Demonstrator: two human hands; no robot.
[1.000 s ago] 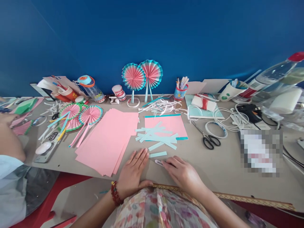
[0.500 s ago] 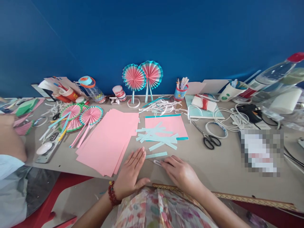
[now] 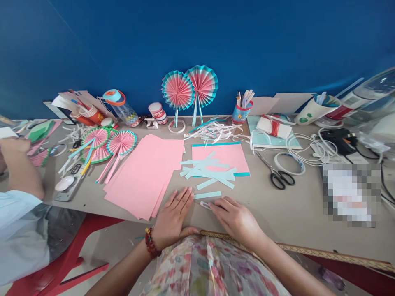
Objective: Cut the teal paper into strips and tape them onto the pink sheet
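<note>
My left hand [image 3: 173, 217] lies flat on the grey table [image 3: 277, 213] with its fingers stretched out, just right of a stack of pink paper sheets [image 3: 145, 174]. My right hand [image 3: 236, 218] rests beside it, its fingers closed on a small pale craft knife [image 3: 204, 204] that points left. A loose light-blue paper strip [image 3: 207, 195] lies just beyond both hands. Farther back, several light-blue strips [image 3: 208, 172] are piled on a pink sheet with a teal border [image 3: 226, 155].
Black scissors [image 3: 277, 176] and a tape roll [image 3: 289, 163] lie to the right. Two pink paper fans [image 3: 189, 88] stand against the blue wall; more fans [image 3: 106, 144] lie at the left. Another person's arm [image 3: 18, 164] reaches in at the far left. Cups, cables and bottles crowd the back right.
The view has shifted slightly down and left. My hands stay in almost the same place near the table's front edge, the left flat, the right on the knife.
</note>
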